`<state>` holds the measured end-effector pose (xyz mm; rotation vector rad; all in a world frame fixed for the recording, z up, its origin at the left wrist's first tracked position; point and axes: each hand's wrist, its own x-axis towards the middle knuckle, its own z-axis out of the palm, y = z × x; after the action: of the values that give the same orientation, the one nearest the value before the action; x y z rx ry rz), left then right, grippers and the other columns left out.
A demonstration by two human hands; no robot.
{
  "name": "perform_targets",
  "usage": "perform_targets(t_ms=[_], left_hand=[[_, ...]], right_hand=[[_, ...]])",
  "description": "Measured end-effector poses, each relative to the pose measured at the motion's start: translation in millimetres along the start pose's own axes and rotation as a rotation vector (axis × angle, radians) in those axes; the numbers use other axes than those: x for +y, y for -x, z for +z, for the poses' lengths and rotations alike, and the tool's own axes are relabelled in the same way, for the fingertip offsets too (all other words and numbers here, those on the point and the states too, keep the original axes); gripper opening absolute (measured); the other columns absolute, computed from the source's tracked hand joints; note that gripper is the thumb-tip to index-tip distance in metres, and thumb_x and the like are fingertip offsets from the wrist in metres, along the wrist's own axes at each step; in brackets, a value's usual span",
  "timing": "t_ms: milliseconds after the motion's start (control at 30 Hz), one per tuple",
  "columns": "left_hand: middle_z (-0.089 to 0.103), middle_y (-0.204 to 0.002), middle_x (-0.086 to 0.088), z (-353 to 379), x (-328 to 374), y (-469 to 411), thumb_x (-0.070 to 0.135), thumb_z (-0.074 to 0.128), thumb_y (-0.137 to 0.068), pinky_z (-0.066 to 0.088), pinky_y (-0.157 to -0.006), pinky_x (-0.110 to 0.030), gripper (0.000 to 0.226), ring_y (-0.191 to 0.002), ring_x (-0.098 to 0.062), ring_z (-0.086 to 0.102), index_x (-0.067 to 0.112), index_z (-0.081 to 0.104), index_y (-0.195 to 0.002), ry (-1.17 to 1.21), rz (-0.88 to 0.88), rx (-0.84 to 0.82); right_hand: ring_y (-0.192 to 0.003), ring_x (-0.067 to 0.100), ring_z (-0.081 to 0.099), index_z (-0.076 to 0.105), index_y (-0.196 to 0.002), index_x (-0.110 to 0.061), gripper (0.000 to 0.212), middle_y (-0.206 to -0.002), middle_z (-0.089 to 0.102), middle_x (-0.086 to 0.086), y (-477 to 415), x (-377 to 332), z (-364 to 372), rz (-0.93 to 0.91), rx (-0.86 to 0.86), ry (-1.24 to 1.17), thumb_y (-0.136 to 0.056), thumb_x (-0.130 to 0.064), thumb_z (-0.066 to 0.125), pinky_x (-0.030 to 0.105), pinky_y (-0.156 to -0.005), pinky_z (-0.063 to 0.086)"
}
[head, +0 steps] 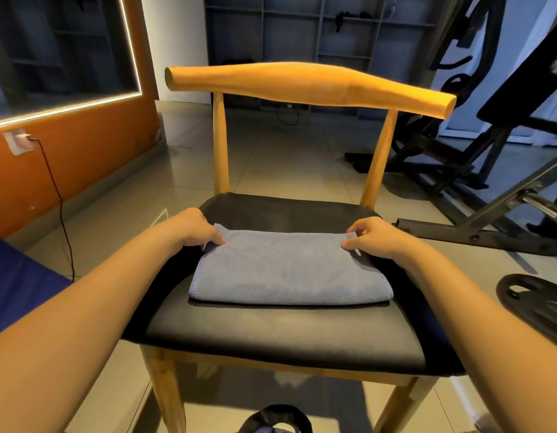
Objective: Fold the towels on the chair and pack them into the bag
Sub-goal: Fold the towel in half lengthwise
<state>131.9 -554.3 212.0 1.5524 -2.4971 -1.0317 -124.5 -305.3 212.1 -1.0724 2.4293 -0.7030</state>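
The towel (289,270) lies folded on the chair (271,332) seat. The left hand (193,228) and right hand (371,235) each pinch a far corner (fingers partly hidden). The bag (277,417) is cut off below.

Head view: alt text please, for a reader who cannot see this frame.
A person's left hand and right hand grip the far corners of a folded grey-blue towel lying on the black seat of a wooden chair. A dark bag peeks in at the bottom edge; a gym bench stands to the right.
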Motion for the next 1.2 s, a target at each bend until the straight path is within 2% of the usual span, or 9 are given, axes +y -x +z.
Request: perform_targets(t_ms=[167,333,500,633,767,867,1000,1100,1200], left_hand=[[0.069,-0.095,-0.013,-5.0,1.2,-3.3,0.027,0.083,-0.081,0.044,-0.068,-0.033,0.025,-0.083,-0.025,0.059,0.005,0.075,-0.086,-0.031,0.057,-0.007],[0.073,-0.094,-0.016,-8.9,0.0,-0.8,0.036,0.087,-0.078,0.05,-0.076,-0.039,0.032,-0.082,-0.026,0.061,0.009,0.074,-0.089,-0.08,0.041,-0.073],[0.061,-0.079,-0.012,-11.6,2.2,7.1,0.037,0.088,-0.075,0.037,-0.06,-0.03,0.039,-0.07,-0.022,0.049,0.004,0.071,-0.087,-0.07,-0.029,-0.113],[0.068,-0.09,-0.012,-22.2,10.3,12.6,0.027,0.081,-0.086,0.048,-0.062,-0.027,0.024,-0.077,-0.021,0.059,0.005,0.071,-0.092,0.084,-0.021,-0.045],[0.066,-0.091,-0.014,-23.4,38.4,8.3,0.015,0.072,-0.093,0.049,-0.062,-0.031,0.011,-0.075,-0.023,0.058,0.008,0.069,-0.086,0.227,0.105,0.085],[0.067,-0.104,-0.014,-22.4,80.1,-11.5,0.018,0.065,-0.099,0.053,-0.075,-0.037,0.014,-0.092,-0.028,0.063,0.008,0.072,-0.103,0.181,0.207,0.191],[0.067,-0.11,-0.01,-2.5,134.4,-22.5,0.031,0.055,-0.104,0.053,-0.094,-0.042,0.028,-0.105,-0.03,0.063,0.012,0.071,-0.116,0.057,0.36,0.279],[0.061,-0.13,-0.009,34.3,143.5,-16.6,0.042,0.06,-0.099,0.047,-0.102,-0.048,0.039,-0.12,-0.033,0.057,0.022,0.059,-0.133,-0.236,0.443,0.357],[0.068,-0.118,-0.007,66.3,137.6,16.8,0.042,0.065,-0.096,0.055,-0.093,-0.045,0.031,-0.104,-0.026,0.063,0.022,0.065,-0.119,-0.237,0.583,0.265]], right_hand=[[-0.06,0.018,0.05,0.054,-0.062,-0.012,0.033,-0.064,0.056,0.006,-2.2,-7.1,-1.2,0.065,-0.017,0.027,-0.086,-0.018,0.077,0.028,-0.058,0.038],[-0.068,0.022,0.049,0.053,-0.072,-0.011,0.029,-0.073,0.052,0.013,-1.9,-5.7,-3.3,0.062,-0.039,-0.103,-0.081,-0.016,0.08,0.033,-0.061,0.037],[-0.069,0.024,0.054,0.069,-0.083,-0.006,0.028,-0.078,0.06,0.014,-2.2,-2.2,-7.0,0.139,-0.03,-0.263,-0.084,-0.031,0.08,0.034,-0.065,0.042],[-0.065,0.021,0.046,0.064,-0.086,-0.008,0.023,-0.077,0.055,0.012,5.3,-9.3,-18.0,0.207,-0.057,-0.367,-0.082,-0.022,0.081,0.031,-0.056,0.038],[-0.053,0.013,0.044,0.061,-0.101,-0.007,0.026,-0.07,0.053,0.008,25.1,-10.6,-30.6,0.277,-0.057,-0.62,-0.081,-0.011,0.077,0.024,-0.05,0.036],[-0.048,0.008,0.043,0.061,-0.114,-0.005,0.029,-0.068,0.056,0.005,47.9,-4.6,-31.0,0.34,-0.172,-0.784,-0.088,-0.009,0.07,0.016,-0.041,0.035],[-0.047,0.008,0.044,0.06,-0.108,-0.006,0.017,-0.072,0.053,0.006,78.2,10.0,-23.9,0.406,-0.207,-0.796,-0.093,-0.01,0.065,0.015,-0.042,0.035],[-0.046,0.01,0.044,0.06,-0.103,-0.003,0.012,-0.072,0.052,0.007,93.6,22.5,-14.1,0.428,-0.139,-0.736,-0.095,-0.01,0.065,0.018,-0.043,0.036],[-0.043,0.01,0.043,0.057,-0.099,-0.003,0.01,-0.067,0.055,0.008,101.4,27.7,-4.5,0.449,-0.069,-0.718,-0.097,-0.011,0.063,0.019,-0.041,0.034]])
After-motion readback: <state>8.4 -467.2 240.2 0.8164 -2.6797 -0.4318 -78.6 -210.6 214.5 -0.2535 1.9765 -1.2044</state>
